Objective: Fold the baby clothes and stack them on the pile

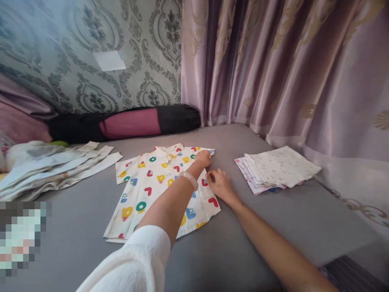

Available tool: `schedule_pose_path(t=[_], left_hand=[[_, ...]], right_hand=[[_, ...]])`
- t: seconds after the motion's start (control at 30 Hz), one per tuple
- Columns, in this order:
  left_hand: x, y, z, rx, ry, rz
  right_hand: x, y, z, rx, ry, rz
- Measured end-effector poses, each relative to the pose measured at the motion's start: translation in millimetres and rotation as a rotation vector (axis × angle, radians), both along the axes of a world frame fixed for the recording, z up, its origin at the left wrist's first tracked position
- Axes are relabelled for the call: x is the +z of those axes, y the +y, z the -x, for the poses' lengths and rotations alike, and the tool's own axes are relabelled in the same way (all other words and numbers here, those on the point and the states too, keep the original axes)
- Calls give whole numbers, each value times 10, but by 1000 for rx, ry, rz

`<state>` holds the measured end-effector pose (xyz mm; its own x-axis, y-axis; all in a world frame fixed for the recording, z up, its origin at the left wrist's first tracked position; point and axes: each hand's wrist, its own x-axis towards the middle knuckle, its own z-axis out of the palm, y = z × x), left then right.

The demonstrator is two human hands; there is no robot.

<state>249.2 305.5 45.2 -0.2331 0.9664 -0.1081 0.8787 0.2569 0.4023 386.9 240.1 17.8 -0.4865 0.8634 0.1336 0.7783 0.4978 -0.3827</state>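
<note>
A white short-sleeved shirt [164,194] with colourful letter-like prints lies spread flat on the bed, its collar facing away from me. My left hand [203,158], with a pale bangle on the wrist, reaches across the shirt and pinches the end of the right-hand sleeve. Just below it, my right hand [220,185] is curled at the shirt's right side edge under that sleeve, thumb and fingers drawn together on the cloth. My left forearm hides part of the shirt's middle and lower hem.
A stack of folded cloths [278,168] rests to the right on the grey bed sheet [246,239]. Several white garments [57,168] are layered at the left. Along the wall lies a long black and maroon bag [130,123]. Curtains [273,69] hang at the right. A blurred patch covers the lower left.
</note>
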Motion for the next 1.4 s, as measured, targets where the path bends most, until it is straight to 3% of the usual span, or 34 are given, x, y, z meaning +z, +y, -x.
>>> schedule_pose_path(t=[0.13, 0.3, 0.5, 0.73, 1.0, 1.13, 1.27, 1.4], left_hand=[[-20, -4, 89, 91, -156, -60], [8, -105, 282, 211, -429, -151], [120, -287, 564, 350, -718, -211], [201, -617, 828, 417, -870, -290], [42, -867, 1013, 459, -891, -367], [-89, -976, 1079, 475, -854, -390], [-236, -1061, 1135, 508, -719, -427], [-361, -1098, 1161, 489, -472, -451]], right_hand=[[-48, -11, -12, 12, 47, 14], [-25, 31, -45, 22, 167, 165], [-21, 66, -83, 203, 349, 301], [14, 2, -70, 338, 337, 331], [-22, -48, -59, 413, 293, 152], [-4, -157, -44, 541, 206, 11], [-11, -255, -10, 686, 96, -37], [-46, -283, 4, 735, 13, -29]])
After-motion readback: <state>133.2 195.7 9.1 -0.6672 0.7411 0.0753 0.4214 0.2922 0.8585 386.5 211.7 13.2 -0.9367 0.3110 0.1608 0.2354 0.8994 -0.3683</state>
